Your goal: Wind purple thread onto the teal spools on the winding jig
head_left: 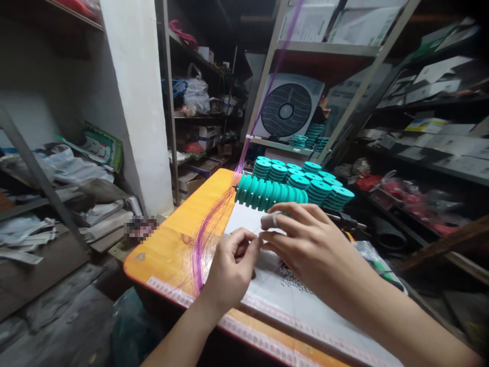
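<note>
My left hand (pixel 237 265) is closed in a pinch over the white sheet, thumb against bent forefinger. What it pinches is too fine to make out. My right hand (pixel 305 237) comes from the right with bent fingers, its fingertips meeting the left ones; anything between them is hidden. A greyish cover (pixel 269 220) wraps one of its fingers. Just beyond the hands lies a row of teal spools (pixel 271 193) on a rod. Purple line (pixel 198 244) fans from the spools across the table's left side. Small metallic beads (pixel 294 280) lie partly under my right hand.
Stacks of teal discs (pixel 305 178) stand behind the row on the orange table (pixel 160 250). A box fan (pixel 288 109) sits on the shelf beyond. More purple strands (pixel 273 76) rise toward the top. Cluttered shelves (pixel 439 137) stand at right, a white pillar (pixel 133 102) at left.
</note>
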`<move>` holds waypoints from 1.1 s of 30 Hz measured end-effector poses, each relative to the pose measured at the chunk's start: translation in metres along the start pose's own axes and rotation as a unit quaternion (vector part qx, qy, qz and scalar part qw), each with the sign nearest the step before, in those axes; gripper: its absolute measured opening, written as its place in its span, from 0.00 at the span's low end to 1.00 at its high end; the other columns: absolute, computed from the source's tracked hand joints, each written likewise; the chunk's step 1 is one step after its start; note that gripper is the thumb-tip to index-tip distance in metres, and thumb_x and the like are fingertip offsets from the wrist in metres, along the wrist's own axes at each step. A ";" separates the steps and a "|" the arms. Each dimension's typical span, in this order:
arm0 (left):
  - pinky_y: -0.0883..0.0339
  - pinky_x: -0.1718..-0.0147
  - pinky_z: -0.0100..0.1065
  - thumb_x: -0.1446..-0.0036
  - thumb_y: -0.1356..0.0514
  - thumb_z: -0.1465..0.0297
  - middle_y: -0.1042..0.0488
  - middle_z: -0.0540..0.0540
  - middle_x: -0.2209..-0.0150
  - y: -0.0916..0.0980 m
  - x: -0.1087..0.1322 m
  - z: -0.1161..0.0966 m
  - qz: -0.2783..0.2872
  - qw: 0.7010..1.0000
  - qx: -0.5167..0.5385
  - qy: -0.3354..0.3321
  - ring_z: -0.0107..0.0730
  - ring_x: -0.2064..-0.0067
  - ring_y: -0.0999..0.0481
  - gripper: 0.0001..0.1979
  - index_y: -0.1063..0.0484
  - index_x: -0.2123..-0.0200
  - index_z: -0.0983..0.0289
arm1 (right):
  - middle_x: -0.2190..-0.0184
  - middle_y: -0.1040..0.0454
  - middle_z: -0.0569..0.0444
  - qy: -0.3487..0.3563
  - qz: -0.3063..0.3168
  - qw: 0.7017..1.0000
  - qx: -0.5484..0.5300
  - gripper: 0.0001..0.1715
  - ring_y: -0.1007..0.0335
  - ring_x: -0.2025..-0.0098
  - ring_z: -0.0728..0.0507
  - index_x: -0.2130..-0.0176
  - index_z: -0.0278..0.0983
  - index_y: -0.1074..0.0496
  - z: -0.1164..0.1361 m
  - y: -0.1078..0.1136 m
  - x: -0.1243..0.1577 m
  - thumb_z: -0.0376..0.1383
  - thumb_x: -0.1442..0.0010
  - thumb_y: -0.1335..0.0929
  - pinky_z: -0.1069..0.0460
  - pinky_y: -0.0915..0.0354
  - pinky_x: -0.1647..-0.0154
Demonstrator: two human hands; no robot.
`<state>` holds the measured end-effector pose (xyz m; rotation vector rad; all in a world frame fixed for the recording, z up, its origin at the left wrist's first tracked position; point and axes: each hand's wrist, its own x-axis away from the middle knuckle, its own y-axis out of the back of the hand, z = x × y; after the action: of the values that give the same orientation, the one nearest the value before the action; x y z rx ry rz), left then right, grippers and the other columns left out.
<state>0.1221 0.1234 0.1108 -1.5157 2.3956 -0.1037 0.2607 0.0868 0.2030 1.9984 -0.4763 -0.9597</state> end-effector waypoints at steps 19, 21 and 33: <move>0.50 0.83 0.22 0.40 0.44 0.65 0.52 0.42 0.81 -0.004 -0.008 -0.002 0.042 0.969 0.243 0.032 0.18 0.82 0.53 0.10 0.37 0.71 0.62 | 0.62 0.24 0.53 -0.089 -0.098 0.969 -0.206 0.15 0.33 0.62 0.45 0.55 0.43 0.25 -0.007 -0.022 0.011 0.28 0.38 0.35 0.48 0.36 0.63; 0.49 0.83 0.23 0.40 0.44 0.64 0.51 0.42 0.81 -0.005 -0.009 0.000 0.040 0.973 0.228 0.022 0.18 0.82 0.51 0.10 0.37 0.71 0.62 | 0.63 0.24 0.52 -0.084 -0.105 0.975 -0.179 0.15 0.34 0.62 0.44 0.56 0.42 0.25 -0.006 -0.023 0.011 0.28 0.38 0.35 0.47 0.37 0.62; 0.30 0.69 0.30 0.46 0.37 0.65 0.48 0.40 0.83 -0.007 -0.046 0.013 -0.111 0.957 0.267 0.007 0.16 0.82 0.49 0.09 0.32 0.71 0.65 | 0.43 0.31 0.44 -0.200 -0.034 0.975 -0.093 0.25 0.37 0.41 0.39 0.41 0.36 0.36 -0.079 -0.026 -0.017 0.40 0.33 0.44 0.39 0.39 0.41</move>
<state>0.1503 0.1626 0.1095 -1.4975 1.9654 -0.7456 0.3102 0.1544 0.2165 1.6635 -0.5155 -1.4083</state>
